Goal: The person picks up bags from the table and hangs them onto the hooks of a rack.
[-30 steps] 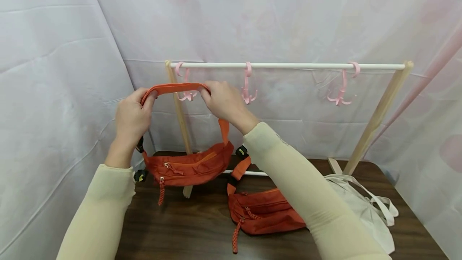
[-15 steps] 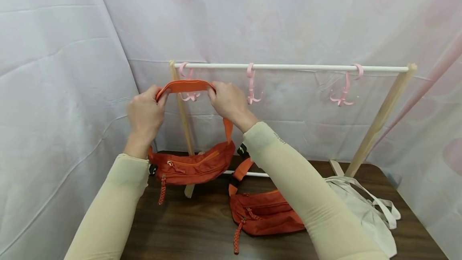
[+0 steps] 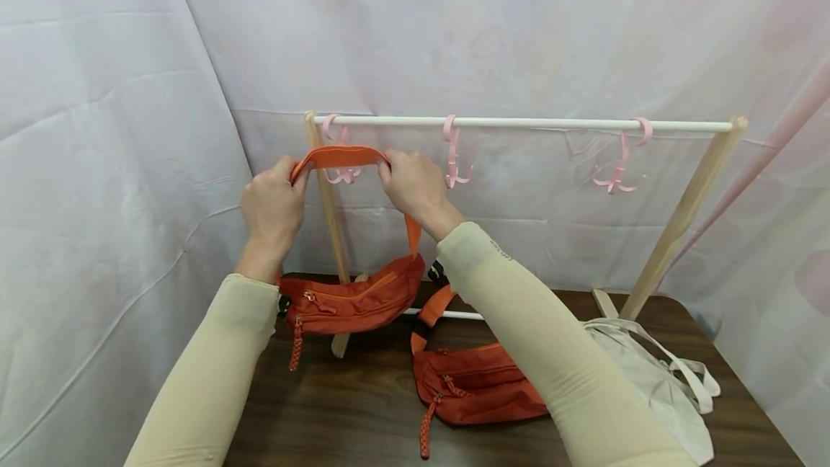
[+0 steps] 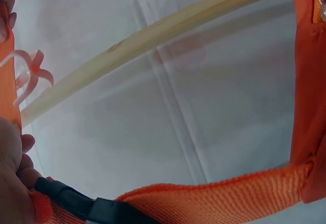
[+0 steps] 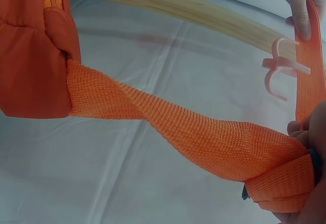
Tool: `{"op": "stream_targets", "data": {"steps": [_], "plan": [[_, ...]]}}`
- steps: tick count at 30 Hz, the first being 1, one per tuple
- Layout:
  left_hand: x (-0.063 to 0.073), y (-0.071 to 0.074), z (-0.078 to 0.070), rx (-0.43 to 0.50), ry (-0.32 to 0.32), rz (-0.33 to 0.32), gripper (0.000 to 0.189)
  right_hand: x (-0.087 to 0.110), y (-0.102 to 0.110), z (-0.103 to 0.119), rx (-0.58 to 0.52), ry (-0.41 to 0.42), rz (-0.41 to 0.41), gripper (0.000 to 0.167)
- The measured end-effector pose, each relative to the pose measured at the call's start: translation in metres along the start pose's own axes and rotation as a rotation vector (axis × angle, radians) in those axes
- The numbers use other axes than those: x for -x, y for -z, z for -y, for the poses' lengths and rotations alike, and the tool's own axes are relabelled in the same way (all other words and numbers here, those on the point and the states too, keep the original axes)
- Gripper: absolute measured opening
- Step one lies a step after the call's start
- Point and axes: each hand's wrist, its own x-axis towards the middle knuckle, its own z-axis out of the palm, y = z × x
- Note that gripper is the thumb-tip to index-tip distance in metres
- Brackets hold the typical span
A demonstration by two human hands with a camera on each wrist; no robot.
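An orange-red waist bag point(image 3: 353, 303) hangs in the air by its orange strap point(image 3: 344, 156), at the left of the rack. My left hand point(image 3: 272, 207) grips the strap's left part, close to a black buckle point(image 4: 97, 206) in the left wrist view. With thumb and fingers my right hand point(image 3: 415, 186) pinches the strap's right part; below it the webbing point(image 5: 188, 137) runs twisted to the bag. Just behind the stretch between both hands is the left pink hook point(image 3: 345, 173), partly covered by the strap. Whether strap and hook touch I cannot tell.
A white rod point(image 3: 538, 122) on wooden posts point(image 3: 687, 215) carries a middle pink hook point(image 3: 452, 157) and a right pink hook point(image 3: 616, 171). A second orange-red waist bag point(image 3: 473, 384) and an off-white cloth bag point(image 3: 661, 380) lie on the dark wooden table point(image 3: 337, 409).
My left hand has moved right, nearer my right hand, so the strap between them is shorter. The held bag shifted slightly right, and the strap now overlaps the left hook.
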Motion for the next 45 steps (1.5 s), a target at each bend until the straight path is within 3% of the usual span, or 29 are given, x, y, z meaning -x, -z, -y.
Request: {"op": "stream_targets", "data": {"steps": [13,24,35,45], "plan": [[0.009,-0.008,0.006,0.019,0.001,0.023,0.038,0.007,-0.01,-0.005,0.03,0.021,0.072,0.035],[0.025,-0.002,0.011,0.035,0.054,0.033,0.035,0.009,-0.019,-0.004,0.028,0.017,0.178,0.038],[0.051,-0.003,0.003,0.038,0.136,0.192,0.025,0.018,-0.03,-0.012,-0.076,-0.016,0.346,0.026],[0.077,-0.007,-0.001,0.087,0.203,0.224,0.028,0.038,-0.056,-0.026,-0.098,0.013,0.419,0.026]]}}
